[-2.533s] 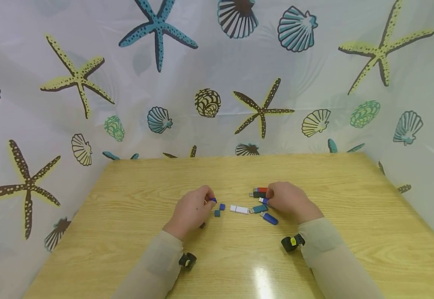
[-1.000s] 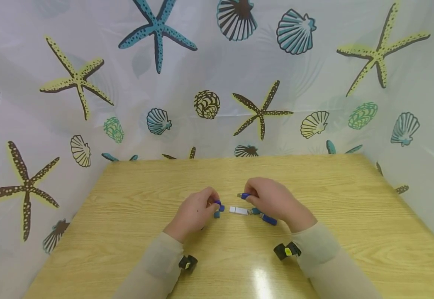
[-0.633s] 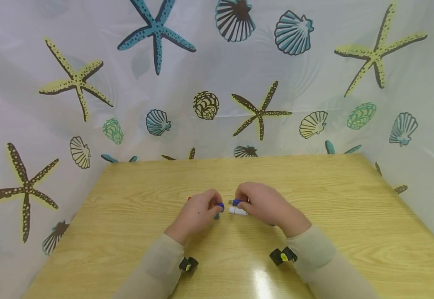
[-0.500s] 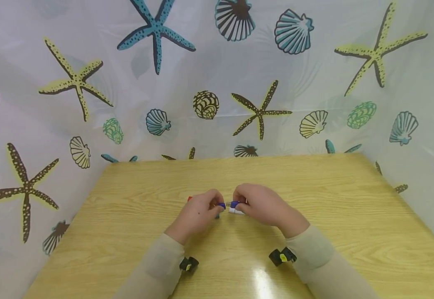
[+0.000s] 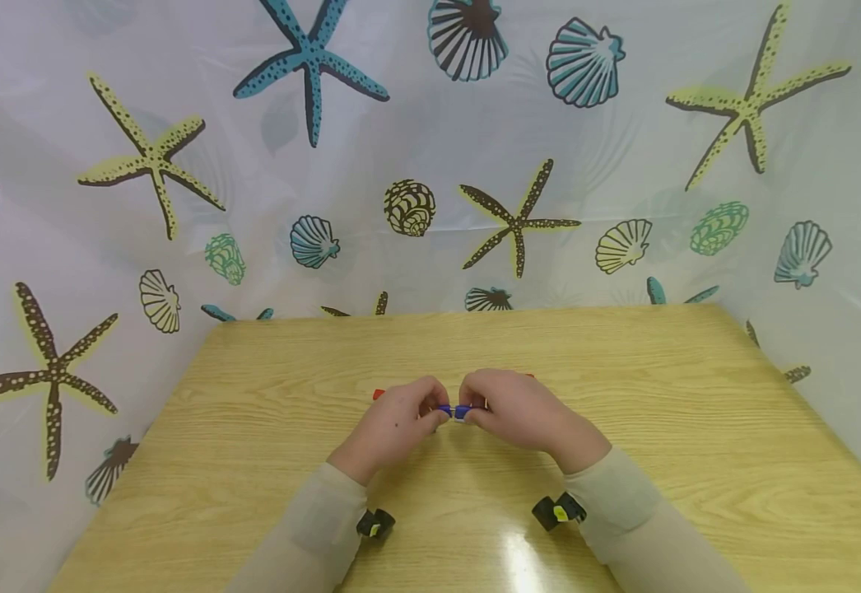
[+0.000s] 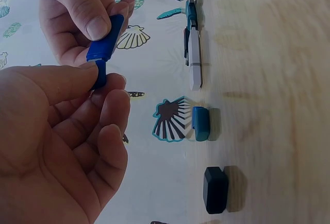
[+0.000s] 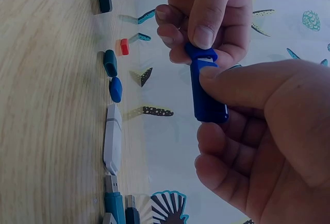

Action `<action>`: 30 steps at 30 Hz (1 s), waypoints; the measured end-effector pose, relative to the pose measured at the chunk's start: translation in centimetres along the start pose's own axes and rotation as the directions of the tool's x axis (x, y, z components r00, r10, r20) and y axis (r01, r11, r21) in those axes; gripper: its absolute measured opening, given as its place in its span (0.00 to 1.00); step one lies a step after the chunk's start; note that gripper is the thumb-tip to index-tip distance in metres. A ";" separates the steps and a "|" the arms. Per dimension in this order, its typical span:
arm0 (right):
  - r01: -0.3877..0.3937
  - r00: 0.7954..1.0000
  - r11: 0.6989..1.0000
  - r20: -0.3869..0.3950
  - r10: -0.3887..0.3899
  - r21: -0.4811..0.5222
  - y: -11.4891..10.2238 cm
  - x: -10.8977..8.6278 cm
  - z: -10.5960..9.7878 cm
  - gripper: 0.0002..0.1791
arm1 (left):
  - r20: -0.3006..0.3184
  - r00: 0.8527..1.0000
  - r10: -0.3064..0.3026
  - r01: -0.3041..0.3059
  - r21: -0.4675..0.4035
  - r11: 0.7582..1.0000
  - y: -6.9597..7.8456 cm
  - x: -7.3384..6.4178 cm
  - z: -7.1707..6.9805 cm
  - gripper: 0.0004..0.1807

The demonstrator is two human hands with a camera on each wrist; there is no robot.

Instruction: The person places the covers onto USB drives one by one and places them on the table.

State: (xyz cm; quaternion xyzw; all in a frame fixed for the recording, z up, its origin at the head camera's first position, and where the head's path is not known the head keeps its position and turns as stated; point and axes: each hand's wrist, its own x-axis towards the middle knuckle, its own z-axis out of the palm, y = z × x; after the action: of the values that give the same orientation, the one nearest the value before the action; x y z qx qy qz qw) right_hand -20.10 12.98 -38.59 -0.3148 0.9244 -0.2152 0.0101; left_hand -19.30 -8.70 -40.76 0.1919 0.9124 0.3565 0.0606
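Above the middle of the wood-grain table [image 5: 623, 371], the left hand [image 5: 393, 424] pinches a small blue plastic cap [image 6: 100, 80] and the right hand [image 5: 523, 410] grasps a rectangular blue plastic USB stick [image 7: 204, 98], metal showing between the two. On the table, a white rectangular USB stick [image 7: 112, 137] lies with a rounded blue cap [image 7: 115, 89] and a teal cap [image 7: 110, 64] to its left; a small red cap [image 7: 124, 47] lies farther left.

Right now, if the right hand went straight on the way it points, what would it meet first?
Probably the cap in the left hand, straight ahead of the drive in the right hand; whether they touch is unclear.
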 end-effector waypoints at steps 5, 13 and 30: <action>0.004 1.000 1.000 0.004 -0.004 -0.004 0.0 0.0 0.0 0.08 | -0.003 1.000 0.018 -0.018 0.011 1.000 -0.1 0.0 0.0 0.04; 0.014 1.000 1.000 0.011 -0.014 0.019 -0.1 0.1 0.0 0.07 | 0.014 1.000 0.012 -0.012 0.024 1.000 0.2 0.1 0.1 0.04; 0.061 0.998 0.995 -0.010 -0.060 0.080 -0.1 0.1 -0.2 0.07 | -0.004 0.998 0.061 -0.060 0.042 0.997 0.7 0.0 0.1 0.04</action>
State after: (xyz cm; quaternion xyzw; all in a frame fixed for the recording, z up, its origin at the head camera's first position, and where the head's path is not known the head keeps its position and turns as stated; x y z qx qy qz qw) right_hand -20.19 12.92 -38.39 -0.3410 0.9052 -0.2534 0.0124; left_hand -19.05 -8.16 -40.32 0.2197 0.9136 0.3393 0.0434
